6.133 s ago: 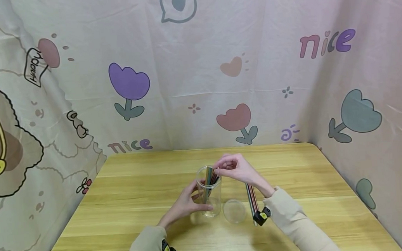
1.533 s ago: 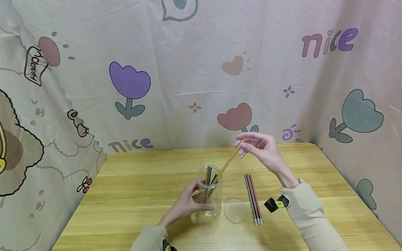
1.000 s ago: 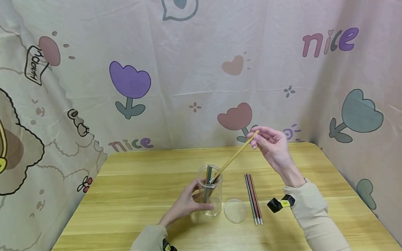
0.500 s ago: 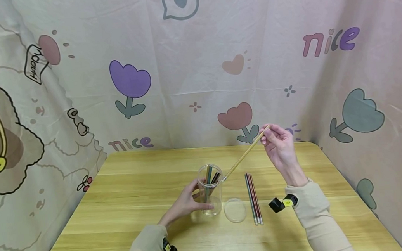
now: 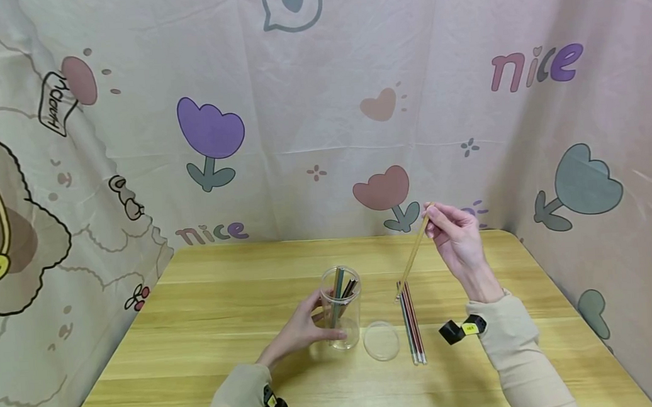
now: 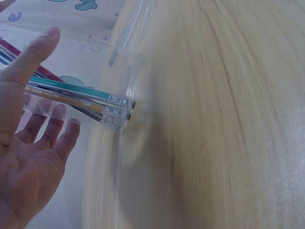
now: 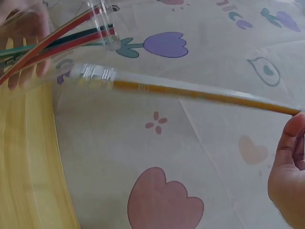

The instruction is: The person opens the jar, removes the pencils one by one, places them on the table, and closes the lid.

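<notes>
My left hand (image 5: 300,328) grips a clear round jar (image 5: 353,328) that stands upright, its thumb and fingers on either side. Several pencils lean inside; the left wrist view shows a teal pencil (image 6: 71,87) and a yellow one (image 6: 71,101), eraser ends down at the jar's base. Up to the right, my right hand (image 5: 458,238) pinches another yellow pencil (image 5: 415,254) by its upper end between thumb and fingertips. This pencil slants down to the left, outside the jar. Its eraser end overlaps the top of a row of pencils (image 5: 411,323) on the table.
A clear round lid (image 5: 381,341) lies flat between the jar and the pencil row. The wooden table (image 5: 224,286) ends at a printed cloth backdrop (image 5: 296,104) behind and at both sides. A small black camera sits on each wrist.
My right hand has drawn the yellow pencil up out of the jar and moved right, swinging its lower end over to the pencil row. The left hand and jar have stayed put.
</notes>
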Demonstrator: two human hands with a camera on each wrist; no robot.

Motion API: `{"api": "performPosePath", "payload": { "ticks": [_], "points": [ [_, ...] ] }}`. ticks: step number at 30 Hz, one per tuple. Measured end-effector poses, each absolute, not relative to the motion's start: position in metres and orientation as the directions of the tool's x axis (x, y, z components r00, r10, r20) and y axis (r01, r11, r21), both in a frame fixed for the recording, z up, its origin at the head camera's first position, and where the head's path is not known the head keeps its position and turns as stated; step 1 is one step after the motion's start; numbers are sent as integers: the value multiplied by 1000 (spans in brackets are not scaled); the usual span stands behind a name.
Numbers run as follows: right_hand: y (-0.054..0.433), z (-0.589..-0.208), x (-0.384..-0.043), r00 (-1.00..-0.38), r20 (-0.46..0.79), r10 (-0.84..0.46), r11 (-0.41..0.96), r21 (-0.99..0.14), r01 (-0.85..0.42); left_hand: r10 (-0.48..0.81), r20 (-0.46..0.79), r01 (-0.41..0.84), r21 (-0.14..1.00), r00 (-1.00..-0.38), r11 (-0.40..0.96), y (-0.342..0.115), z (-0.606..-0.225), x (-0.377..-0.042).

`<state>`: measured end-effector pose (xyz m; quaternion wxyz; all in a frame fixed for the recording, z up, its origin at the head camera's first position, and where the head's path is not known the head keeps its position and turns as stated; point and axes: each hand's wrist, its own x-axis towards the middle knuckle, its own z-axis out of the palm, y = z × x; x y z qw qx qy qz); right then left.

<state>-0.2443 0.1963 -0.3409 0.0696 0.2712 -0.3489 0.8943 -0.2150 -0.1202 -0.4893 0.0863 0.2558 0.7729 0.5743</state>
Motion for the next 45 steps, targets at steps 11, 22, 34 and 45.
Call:
{"api": "performPosePath", "payload": {
  "ticks": [11,22,34,45],
  "points": [
    [202,-351,-248,-903,422,-74,-485,-807,-337,502,171,314,924,-848,217,-120,-489,-215],
    [211,-370,-254,-944,323,-74,-251,-922,-296,498,179,323,921,-848,219,-120,-490,-215],
    [219,-398,-264,-966,250,-60,-114,-963,-242,504,182,325,922,-844,210,-120,-491,-215],
    [225,-420,-270,-984,168,-58,-61,-985,-164,496,177,317,924,-850,213,-119,-491,-216]
  ]
}}
